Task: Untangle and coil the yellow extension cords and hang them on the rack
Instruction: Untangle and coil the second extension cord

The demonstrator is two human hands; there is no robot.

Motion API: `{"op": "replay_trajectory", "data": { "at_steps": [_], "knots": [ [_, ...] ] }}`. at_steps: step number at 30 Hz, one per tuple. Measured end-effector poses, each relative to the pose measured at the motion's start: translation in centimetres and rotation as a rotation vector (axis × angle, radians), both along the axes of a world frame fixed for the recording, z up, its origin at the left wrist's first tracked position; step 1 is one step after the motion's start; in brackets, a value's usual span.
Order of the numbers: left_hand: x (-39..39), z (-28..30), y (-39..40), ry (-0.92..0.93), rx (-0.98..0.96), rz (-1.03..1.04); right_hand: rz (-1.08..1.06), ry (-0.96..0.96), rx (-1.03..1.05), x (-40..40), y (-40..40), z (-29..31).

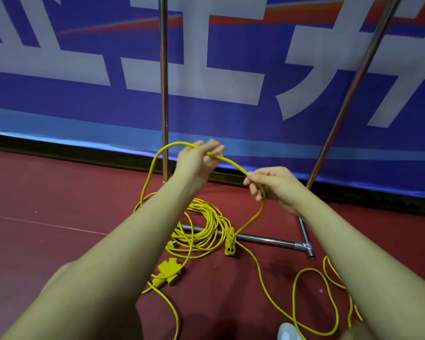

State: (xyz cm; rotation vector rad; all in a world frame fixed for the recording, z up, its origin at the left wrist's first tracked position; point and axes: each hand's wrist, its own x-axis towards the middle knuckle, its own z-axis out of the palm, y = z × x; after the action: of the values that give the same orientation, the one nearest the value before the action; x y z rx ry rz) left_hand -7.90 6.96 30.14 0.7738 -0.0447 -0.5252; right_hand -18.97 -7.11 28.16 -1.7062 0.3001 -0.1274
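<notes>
both hands, left hand (198, 159) and right hand (274, 186), clamped on yellow cord (231, 163) before unreadable white-lettered blue banner (231, 114)

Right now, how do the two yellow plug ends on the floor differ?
The multi-outlet block is broad and branched, with a plug pushed into it, and lies nearer the person. The single socket end is slim and straight, with open slots and nothing plugged in, and lies against the rack's base bar. Both are yellow, on the red floor, and untouched by either hand.
</notes>
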Motion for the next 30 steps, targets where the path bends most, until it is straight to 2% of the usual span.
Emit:
{"op": "replay_trajectory", "data": {
  "at_steps": [3, 5, 11, 17, 22, 30],
  "knots": [
    [-2.1, -0.3, -1.2, -0.079, 0.082, -0.111, 0.029, -0.028, 0.016, 0.2, 0.5, 0.5],
    [-2.4, -0.2, -1.4, -0.090, 0.050, -0.069, 0.072, -0.020, 0.047, 0.2, 0.6, 0.8],
    [-0.2, 0.4, -0.6, 0.033, -0.125, 0.095, 0.126, 0.040, 0.103, -0.3, -0.4, 0.5],
    [0.7, -0.1, -0.4, 0.064, -0.141, 0.132, 0.090, 0.043, 0.035, 0.0, -0.6, 0.7],
    [-1.4, -0.8, -1.7, -0.107, 0.046, -0.092, 0.084, 0.015, -0.006, 0.2, -0.2, 1.3],
    [1.3, 0.1, -0.6, -0.115, -0.076, 0.061, 0.204, 0.151, -0.058, -0.7, 0.1, 1.6]
  ]
}}
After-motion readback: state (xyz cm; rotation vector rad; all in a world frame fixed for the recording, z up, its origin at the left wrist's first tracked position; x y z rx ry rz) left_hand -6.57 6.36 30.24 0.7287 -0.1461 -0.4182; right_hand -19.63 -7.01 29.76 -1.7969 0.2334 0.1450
